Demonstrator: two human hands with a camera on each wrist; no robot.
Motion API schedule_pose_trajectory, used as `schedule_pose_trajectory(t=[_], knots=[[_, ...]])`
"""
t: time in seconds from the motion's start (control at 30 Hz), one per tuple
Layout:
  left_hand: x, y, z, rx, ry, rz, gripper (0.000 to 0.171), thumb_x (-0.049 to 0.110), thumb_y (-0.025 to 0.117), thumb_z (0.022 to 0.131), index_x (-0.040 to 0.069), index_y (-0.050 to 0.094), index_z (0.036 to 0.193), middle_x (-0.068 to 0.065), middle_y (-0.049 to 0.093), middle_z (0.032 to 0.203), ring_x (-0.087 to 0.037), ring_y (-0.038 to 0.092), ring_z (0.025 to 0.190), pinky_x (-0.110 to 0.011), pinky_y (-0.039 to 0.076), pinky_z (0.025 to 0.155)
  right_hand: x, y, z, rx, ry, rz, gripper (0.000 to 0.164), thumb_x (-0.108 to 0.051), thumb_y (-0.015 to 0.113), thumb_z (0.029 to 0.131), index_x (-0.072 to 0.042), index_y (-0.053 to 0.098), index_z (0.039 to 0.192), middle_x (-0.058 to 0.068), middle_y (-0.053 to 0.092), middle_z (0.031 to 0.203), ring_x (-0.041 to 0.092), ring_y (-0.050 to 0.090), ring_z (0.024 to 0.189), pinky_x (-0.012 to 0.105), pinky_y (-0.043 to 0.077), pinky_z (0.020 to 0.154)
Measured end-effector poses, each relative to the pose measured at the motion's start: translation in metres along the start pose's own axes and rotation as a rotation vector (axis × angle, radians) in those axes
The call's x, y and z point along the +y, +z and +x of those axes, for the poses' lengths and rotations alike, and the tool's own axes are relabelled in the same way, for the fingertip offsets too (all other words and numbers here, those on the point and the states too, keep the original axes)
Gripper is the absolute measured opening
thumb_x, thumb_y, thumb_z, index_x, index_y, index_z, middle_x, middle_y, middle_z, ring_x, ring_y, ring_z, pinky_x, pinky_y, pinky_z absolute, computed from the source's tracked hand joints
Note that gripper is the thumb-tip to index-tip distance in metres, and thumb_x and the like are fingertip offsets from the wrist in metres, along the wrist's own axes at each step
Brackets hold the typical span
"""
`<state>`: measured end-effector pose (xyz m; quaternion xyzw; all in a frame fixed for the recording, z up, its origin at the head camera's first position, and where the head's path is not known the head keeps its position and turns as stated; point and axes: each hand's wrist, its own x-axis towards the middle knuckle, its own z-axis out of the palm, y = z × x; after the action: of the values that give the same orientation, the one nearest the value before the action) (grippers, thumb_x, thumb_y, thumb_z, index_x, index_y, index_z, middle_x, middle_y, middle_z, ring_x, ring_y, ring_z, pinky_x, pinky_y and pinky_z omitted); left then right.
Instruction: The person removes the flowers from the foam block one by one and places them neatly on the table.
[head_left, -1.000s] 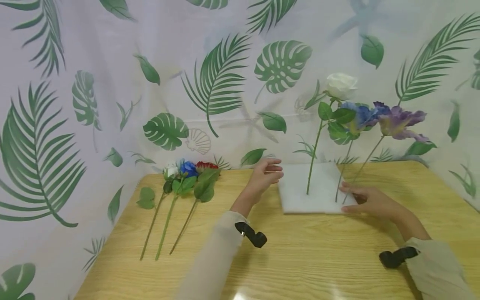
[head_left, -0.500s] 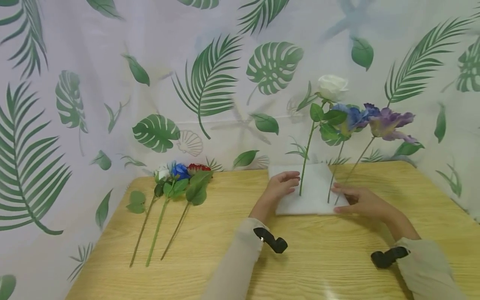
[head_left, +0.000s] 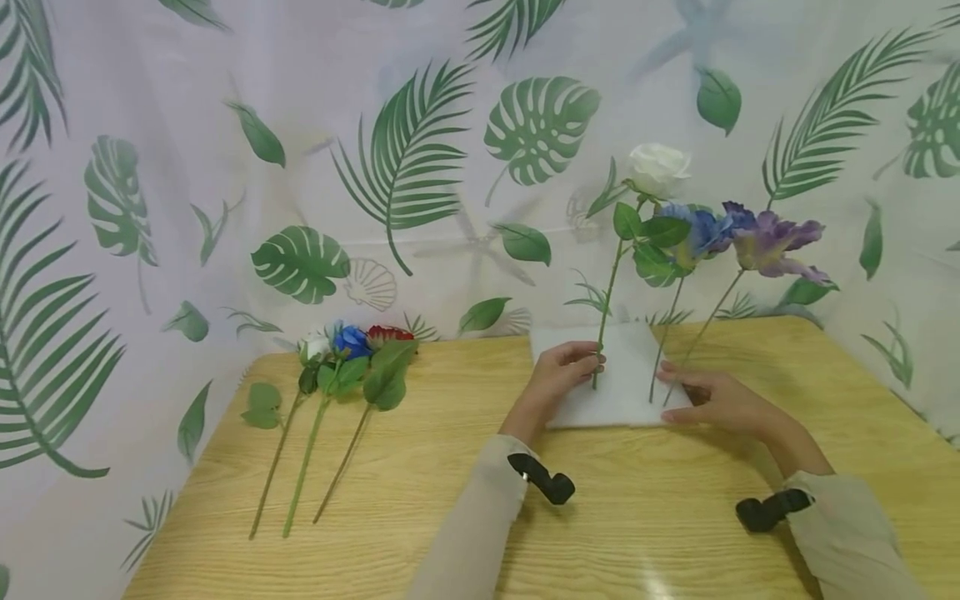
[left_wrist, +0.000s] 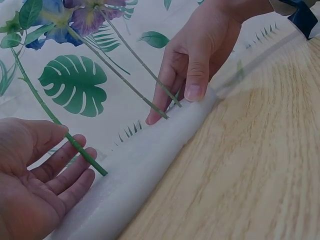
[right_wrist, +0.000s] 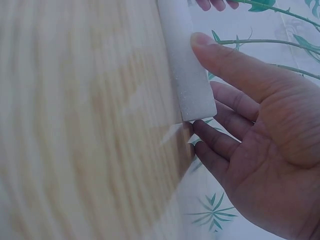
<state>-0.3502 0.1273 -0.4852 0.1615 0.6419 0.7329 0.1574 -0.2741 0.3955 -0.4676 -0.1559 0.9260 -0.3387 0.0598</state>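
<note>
A white foam board (head_left: 626,408) lies on the table with three flowers upright in it. My left hand (head_left: 558,379) pinches the green stem of the white rose (head_left: 658,171) low down, thumb on one side and fingers behind, as the left wrist view shows. My right hand (head_left: 723,404) holds the board's right edge. In the right wrist view its thumb (right_wrist: 202,42) rests on the board and fingers touch its corner. Beside the right hand stand the stems of a blue flower (head_left: 697,237) and a purple flower (head_left: 776,242), the latter leaning right.
On the left of the wooden table (head_left: 450,483) lie a white rose (head_left: 315,346), a blue rose (head_left: 351,340) and a red flower (head_left: 390,335), stems towards the front. A leaf-printed curtain (head_left: 450,167) hangs behind the table.
My left hand has moved right, from the board's left edge to the white rose's stem, and its fingers have closed there. The right hand keeps its place at the board. The view has turned slightly right.
</note>
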Motion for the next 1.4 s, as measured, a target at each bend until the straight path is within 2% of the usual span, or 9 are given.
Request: schedule_pose_trajectory(t=[0.23,0.47,0.7,1.13,1.2,1.27,1.37,1.4], knots=[[0.0042,-0.0003,-0.0027,0.027,0.033,-0.001,0.03,0.004,0.065,0.098,-0.004,0.066,0.127,-0.026,0.069,0.12,-0.03,0.071,0.109,-0.034,0.058,0.098,-0.0059,-0.0013,0.0026,-0.003,-0.001,0.028,0.075,-0.031,0.081,0.088,0.001,0.049,0.148,0.024,0.035,0.16,0.051,0.031,0.147,-0.004,0.028,0.093],[0.0057,0.0006,-0.003,0.049,0.021,0.02,0.028,0.008,0.069,0.097,-0.002,0.068,0.122,-0.019,0.072,0.115,-0.021,0.073,0.102,-0.03,0.06,0.094,-0.0039,-0.001,0.0042,-0.011,0.005,0.054,0.075,-0.03,0.081,0.088,0.001,0.049,0.148,0.024,0.033,0.161,0.051,0.03,0.147,-0.004,0.029,0.094],[0.0062,0.0012,-0.0022,0.039,0.018,0.021,0.026,0.009,0.069,0.097,0.0,0.07,0.121,-0.012,0.073,0.111,-0.012,0.072,0.096,-0.029,0.061,0.091,-0.0018,-0.002,0.0049,-0.015,0.009,0.073,0.074,-0.029,0.08,0.089,0.0,0.049,0.149,0.024,0.032,0.162,0.051,0.029,0.148,-0.004,0.03,0.095],[0.0076,0.0038,-0.0052,0.037,0.079,0.03,0.025,0.007,0.069,0.096,-0.002,0.07,0.12,-0.016,0.073,0.112,-0.007,0.07,0.09,-0.027,0.061,0.087,-0.0016,-0.0008,0.002,-0.002,0.044,0.034,0.076,-0.034,0.082,0.086,-0.002,0.051,0.147,0.021,0.036,0.16,0.048,0.032,0.147,-0.003,0.03,0.093],[0.0074,0.005,-0.0052,0.04,0.085,0.031,0.025,0.006,0.069,0.096,-0.002,0.07,0.119,-0.017,0.073,0.113,-0.007,0.07,0.09,-0.027,0.061,0.087,-0.0019,-0.0003,0.0018,0.0,0.048,0.012,0.076,-0.035,0.082,0.086,-0.002,0.051,0.147,0.021,0.037,0.159,0.048,0.033,0.147,0.005,0.039,0.101],[0.0071,0.0061,-0.0052,0.045,0.091,0.037,0.024,0.006,0.069,0.096,-0.003,0.07,0.119,-0.018,0.073,0.114,-0.008,0.07,0.091,-0.027,0.061,0.087,-0.0024,0.0002,0.0014,0.0,0.051,-0.002,0.075,-0.035,0.082,0.087,-0.002,0.051,0.147,0.021,0.037,0.159,0.047,0.035,0.146,0.021,0.045,0.11],[0.0069,0.0071,-0.0057,0.053,0.102,0.042,0.022,0.005,0.068,0.097,-0.003,0.07,0.117,-0.019,0.073,0.115,-0.009,0.071,0.092,-0.027,0.061,0.087,-0.0035,0.0009,0.0014,0.0,0.046,-0.01,0.074,-0.032,0.082,0.087,-0.001,0.052,0.146,0.022,0.038,0.158,0.048,0.036,0.145,0.05,0.042,0.113],[0.0071,0.0074,-0.006,0.055,0.104,0.043,0.022,0.005,0.068,0.097,-0.003,0.07,0.117,-0.02,0.073,0.115,-0.009,0.071,0.092,-0.027,0.061,0.087,-0.0038,0.0011,0.0016,0.0,0.049,-0.012,0.074,-0.032,0.082,0.087,-0.001,0.052,0.146,0.022,0.038,0.158,0.048,0.036,0.145,0.052,0.041,0.113]])
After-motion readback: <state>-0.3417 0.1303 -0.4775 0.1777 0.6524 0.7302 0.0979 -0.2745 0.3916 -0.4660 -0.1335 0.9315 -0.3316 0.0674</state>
